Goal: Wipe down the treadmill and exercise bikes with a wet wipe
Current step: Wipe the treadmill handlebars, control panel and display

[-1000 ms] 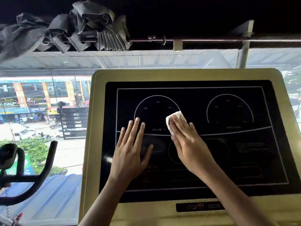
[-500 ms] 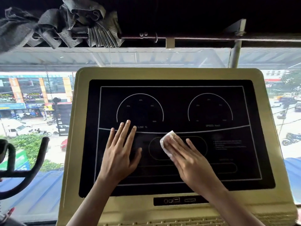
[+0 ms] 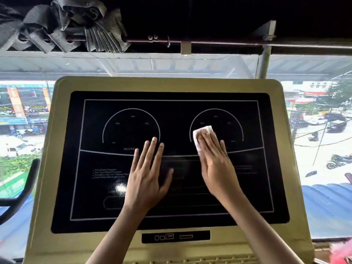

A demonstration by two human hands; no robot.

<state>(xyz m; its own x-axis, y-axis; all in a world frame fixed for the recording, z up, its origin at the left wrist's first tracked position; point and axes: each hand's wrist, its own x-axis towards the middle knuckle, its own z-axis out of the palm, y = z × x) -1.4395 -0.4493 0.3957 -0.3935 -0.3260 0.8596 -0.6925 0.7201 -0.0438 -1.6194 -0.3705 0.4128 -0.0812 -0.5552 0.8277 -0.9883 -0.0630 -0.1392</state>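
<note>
The treadmill console (image 3: 57, 168) fills the view: a cream frame around a black display panel (image 3: 171, 109) with two dial outlines. My right hand (image 3: 215, 162) lies flat with straight fingers and presses a white wet wipe (image 3: 202, 131) onto the right dial. The wipe sticks out past the fingertips and along the hand's left side. My left hand (image 3: 148, 178) rests flat on the middle of the panel, fingers spread, with nothing in it.
A black exercise bike handlebar (image 3: 24, 187) curves up at the left edge. Bunched grey curtains (image 3: 62, 27) hang from a rod above the console. A window behind shows a street far below. A port strip (image 3: 175, 236) sits under the panel.
My right hand has slid the wipe from the panel's middle up and right onto the right dial. The left hand stays flat on the panel. The camera view has shifted left.
</note>
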